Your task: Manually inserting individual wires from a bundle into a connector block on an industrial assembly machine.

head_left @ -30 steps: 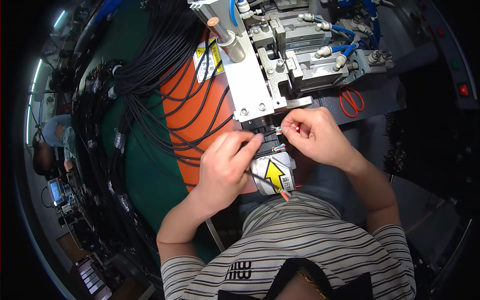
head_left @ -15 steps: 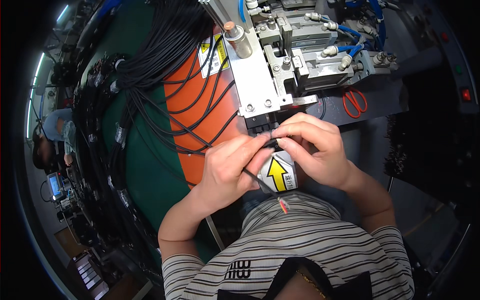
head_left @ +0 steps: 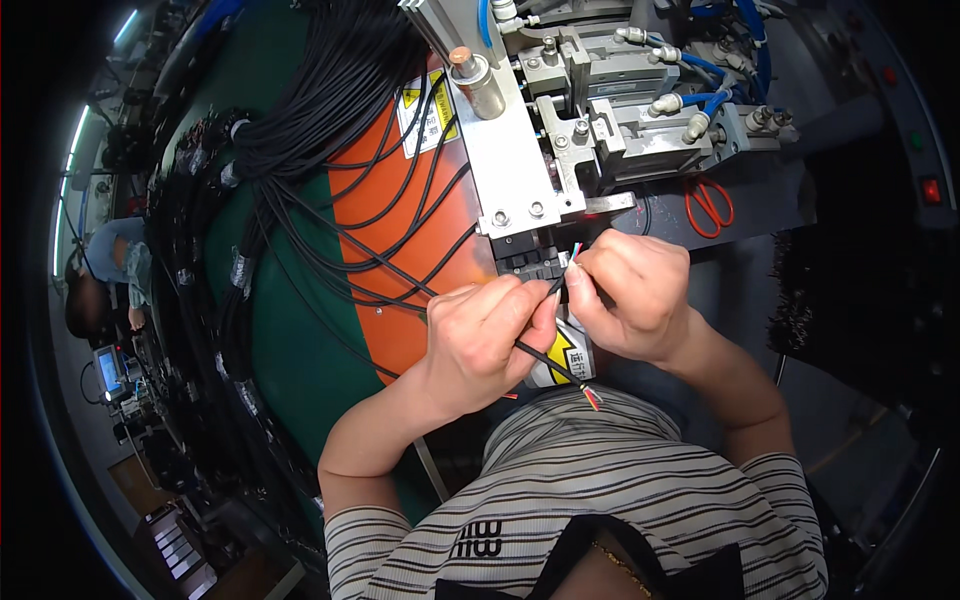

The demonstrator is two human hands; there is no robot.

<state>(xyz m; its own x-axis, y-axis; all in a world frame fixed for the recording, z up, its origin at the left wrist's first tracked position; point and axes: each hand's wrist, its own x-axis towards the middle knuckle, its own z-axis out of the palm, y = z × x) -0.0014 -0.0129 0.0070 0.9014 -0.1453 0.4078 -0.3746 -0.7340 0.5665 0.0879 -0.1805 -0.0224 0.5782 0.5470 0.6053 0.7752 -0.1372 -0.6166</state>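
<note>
My left hand (head_left: 482,335) is closed round a black cable (head_left: 548,358). The cable slants out below its fingers to a stripped end with coloured wires (head_left: 592,399). Close beside it, my right hand (head_left: 635,295) pinches a cable end, from which thin coloured wires (head_left: 576,250) stick up past the fingertips. The fingers partly cover where the hands meet, so I cannot tell whether both ends are of one cable. Just beyond the fingertips is a black fixture block (head_left: 530,266) on the machine. Below the hands, a plate with a yellow arrow (head_left: 562,362) is partly covered.
Ahead stands a metal machine (head_left: 640,130) with cylinders and blue air hoses. Red-handled scissors (head_left: 709,207) lie right of it. A thick bundle of black cables (head_left: 330,110) spreads over the orange and green surface at the left. Farther left, another person (head_left: 120,260) is at work.
Both hands have shifted slightly and the right fingers have curled in. Coloured wires now show above the right fingertips, and the lower cable end has swung right. The machine's clamp parts have moved slightly.
</note>
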